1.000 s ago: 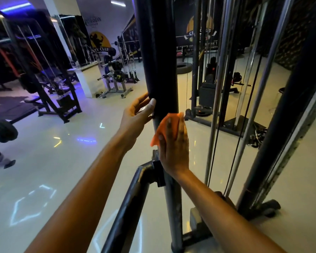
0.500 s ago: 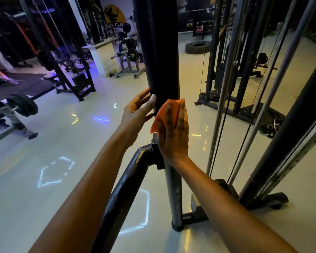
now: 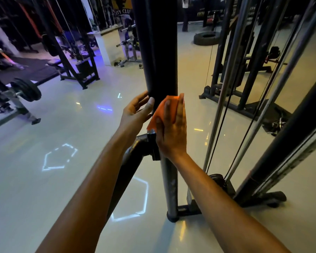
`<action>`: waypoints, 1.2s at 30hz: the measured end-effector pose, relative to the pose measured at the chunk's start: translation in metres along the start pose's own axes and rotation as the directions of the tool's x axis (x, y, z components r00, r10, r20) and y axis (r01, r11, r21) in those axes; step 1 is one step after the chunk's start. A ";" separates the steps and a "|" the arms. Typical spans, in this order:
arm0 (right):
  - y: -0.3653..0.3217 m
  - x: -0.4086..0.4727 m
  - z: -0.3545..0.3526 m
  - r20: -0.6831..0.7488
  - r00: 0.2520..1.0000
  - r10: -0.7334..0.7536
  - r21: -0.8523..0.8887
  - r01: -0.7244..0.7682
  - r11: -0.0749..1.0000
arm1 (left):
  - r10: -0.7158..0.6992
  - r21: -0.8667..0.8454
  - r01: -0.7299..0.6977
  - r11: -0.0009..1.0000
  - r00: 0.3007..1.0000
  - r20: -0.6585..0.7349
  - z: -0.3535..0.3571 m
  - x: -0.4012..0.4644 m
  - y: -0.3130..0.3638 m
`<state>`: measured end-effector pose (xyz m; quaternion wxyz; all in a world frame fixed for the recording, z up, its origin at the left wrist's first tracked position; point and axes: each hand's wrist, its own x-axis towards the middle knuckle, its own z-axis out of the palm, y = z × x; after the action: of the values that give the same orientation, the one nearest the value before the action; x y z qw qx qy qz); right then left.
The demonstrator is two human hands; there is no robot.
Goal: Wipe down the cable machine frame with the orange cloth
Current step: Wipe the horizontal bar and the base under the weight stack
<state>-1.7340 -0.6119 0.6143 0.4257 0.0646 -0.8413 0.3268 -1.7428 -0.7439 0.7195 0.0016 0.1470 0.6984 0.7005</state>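
Orange cloth (image 3: 163, 111), one, under flat right hand (image 3: 171, 132) on frame post (image 3: 157, 52); left hand (image 3: 135, 112) relaxed, empty.

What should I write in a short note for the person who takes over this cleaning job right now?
Right hand: flat, straight fingers press the orange cloth against the black upright post of the cable machine frame.
Left hand: open, fingertips touch the left side of the same post; it holds nothing.
The cloth sits just above the joint where the angled brace meets the post.
Done: cannot tell how much of the frame is already wiped.
Left, probably: the lower grey part of the post, the brace, the base and the other uprights.
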 end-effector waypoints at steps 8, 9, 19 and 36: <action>0.023 -0.063 0.017 0.029 0.999 0.026 0.012 -0.026 1.000 | 0.020 0.037 -0.019 0.999 0.999 -0.027 0.005 -0.002 -0.027; 0.028 -0.074 0.020 0.049 0.997 0.058 0.017 -0.059 0.998 | 0.021 0.047 -0.020 0.999 1.000 -0.022 0.005 -0.002 -0.030; 0.008 -0.019 0.017 -0.037 0.996 0.078 0.040 -0.076 0.996 | 0.012 0.084 -0.012 0.996 1.000 -0.001 0.000 -0.003 -0.032; 0.034 -0.100 0.008 0.150 0.980 0.130 0.089 -0.144 0.986 | -0.010 0.098 0.017 0.995 0.998 -0.066 0.012 -0.026 -0.050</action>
<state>-1.6894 -0.6070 0.5183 0.3368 0.0507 -0.8549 0.3914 -1.7257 -0.7358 0.6653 -0.0238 0.1192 0.7326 0.6697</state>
